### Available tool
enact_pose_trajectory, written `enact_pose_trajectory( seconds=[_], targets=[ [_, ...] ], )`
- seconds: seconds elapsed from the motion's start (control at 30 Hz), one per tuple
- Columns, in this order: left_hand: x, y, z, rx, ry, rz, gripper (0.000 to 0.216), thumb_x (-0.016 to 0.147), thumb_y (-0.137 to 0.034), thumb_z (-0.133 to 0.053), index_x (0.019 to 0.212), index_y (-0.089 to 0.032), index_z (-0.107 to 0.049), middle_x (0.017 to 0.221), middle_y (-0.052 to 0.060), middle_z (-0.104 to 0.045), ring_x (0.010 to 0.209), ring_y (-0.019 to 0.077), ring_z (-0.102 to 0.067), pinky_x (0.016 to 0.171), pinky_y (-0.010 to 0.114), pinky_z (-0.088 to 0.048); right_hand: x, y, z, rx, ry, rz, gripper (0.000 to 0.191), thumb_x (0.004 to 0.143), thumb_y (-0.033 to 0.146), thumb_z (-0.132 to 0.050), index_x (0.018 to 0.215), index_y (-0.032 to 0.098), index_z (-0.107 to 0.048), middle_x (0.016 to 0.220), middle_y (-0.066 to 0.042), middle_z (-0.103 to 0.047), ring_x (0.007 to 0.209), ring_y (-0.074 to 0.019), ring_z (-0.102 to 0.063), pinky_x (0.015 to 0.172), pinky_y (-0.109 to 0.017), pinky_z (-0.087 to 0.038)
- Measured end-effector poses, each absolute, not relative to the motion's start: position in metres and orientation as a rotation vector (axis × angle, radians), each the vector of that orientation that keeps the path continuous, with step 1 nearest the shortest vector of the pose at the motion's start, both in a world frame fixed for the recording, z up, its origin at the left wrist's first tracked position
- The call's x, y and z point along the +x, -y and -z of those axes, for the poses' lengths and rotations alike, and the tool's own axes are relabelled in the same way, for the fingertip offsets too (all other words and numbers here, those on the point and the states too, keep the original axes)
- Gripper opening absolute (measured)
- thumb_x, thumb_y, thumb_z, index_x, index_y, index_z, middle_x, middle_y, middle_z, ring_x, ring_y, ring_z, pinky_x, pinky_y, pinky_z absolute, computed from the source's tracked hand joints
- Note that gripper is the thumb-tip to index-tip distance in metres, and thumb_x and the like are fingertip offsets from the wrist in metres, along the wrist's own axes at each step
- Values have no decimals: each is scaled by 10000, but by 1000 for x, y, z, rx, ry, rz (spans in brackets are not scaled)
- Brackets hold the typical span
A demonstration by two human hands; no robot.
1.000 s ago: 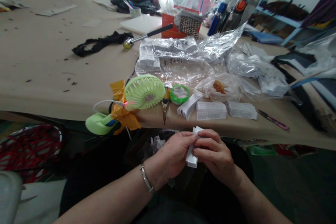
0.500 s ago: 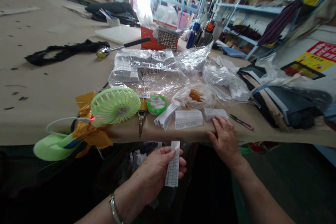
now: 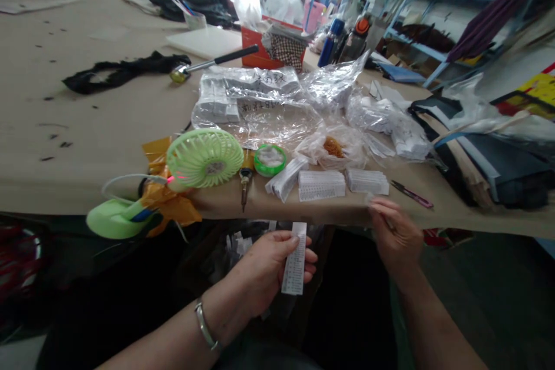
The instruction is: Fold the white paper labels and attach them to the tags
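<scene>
The left hand (image 3: 269,263) pinches a printed paper strip (image 3: 295,258) upright. At its two o'clock, the right hand (image 3: 395,232), fingers curled, holds a label (image 3: 371,199) by the table edge (image 3: 303,217).

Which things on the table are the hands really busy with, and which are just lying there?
Busy with:
- left hand holding a printed label strip
- right hand at the table edge, just below the label stacks

Just lying there:
- green fan
- green tape roll
- hammer
- black cloth
- pink snips
- plastic bags
</scene>
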State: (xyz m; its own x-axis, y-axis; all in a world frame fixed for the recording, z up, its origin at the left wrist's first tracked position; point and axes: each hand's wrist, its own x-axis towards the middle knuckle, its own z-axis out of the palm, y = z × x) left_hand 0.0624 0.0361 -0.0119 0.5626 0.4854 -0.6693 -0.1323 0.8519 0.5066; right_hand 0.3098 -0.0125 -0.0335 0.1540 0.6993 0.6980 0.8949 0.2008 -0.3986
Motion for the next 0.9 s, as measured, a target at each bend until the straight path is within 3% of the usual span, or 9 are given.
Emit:
enact_pose_trajectory(
  seconds=[0.17, 0.33, 0.7, 0.9],
  targets=[
    [61, -33, 9, 376, -803, -473, 112, 785, -191, -625, 802, -81, -642, 659, 63, -647, 486, 109, -580, 513, 227, -466, 229, 20, 27, -1112, 1907, -27, 216, 834, 124, -583, 982, 263, -655, 984, -47, -688, 1019, -229, -634, 876, -465, -515],
    [50, -33, 14, 346, -774, -627, 73, 655, -133, -698, 665, -88, -641, 608, 22, -607, 503, 84, -537, 487, 191, -381, 191, 17, 42, -1038, 2100, 3, 175, 836, 105, -596, 919, 237, -677, 912, -20, -713, 1012, -184, -632, 952, -431, -466],
    [39, -31, 21, 291, -706, -634, 153, 691, -216, -709, 724, -79, -648, 677, 43, -614, 558, 94, -548, 518, 201, -385, 191, 10, 39, -950, 2216, -56, 143, 846, 98, -581, 911, 184, -674, 919, -52, -720, 1045, -196, -616, 947, -409, -470],
    [39, -29, 24, 299, -737, -607, 134, 734, -202, -677, 746, -77, -628, 626, 19, -583, 493, 71, -531, 468, 173, -387, 193, 19, 41, -961, 2131, -226, 328, 797, 112, -639, 1114, 192, -611, 1012, -73, -699, 1083, -230, -583, 929, -420, -488]
  ],
)
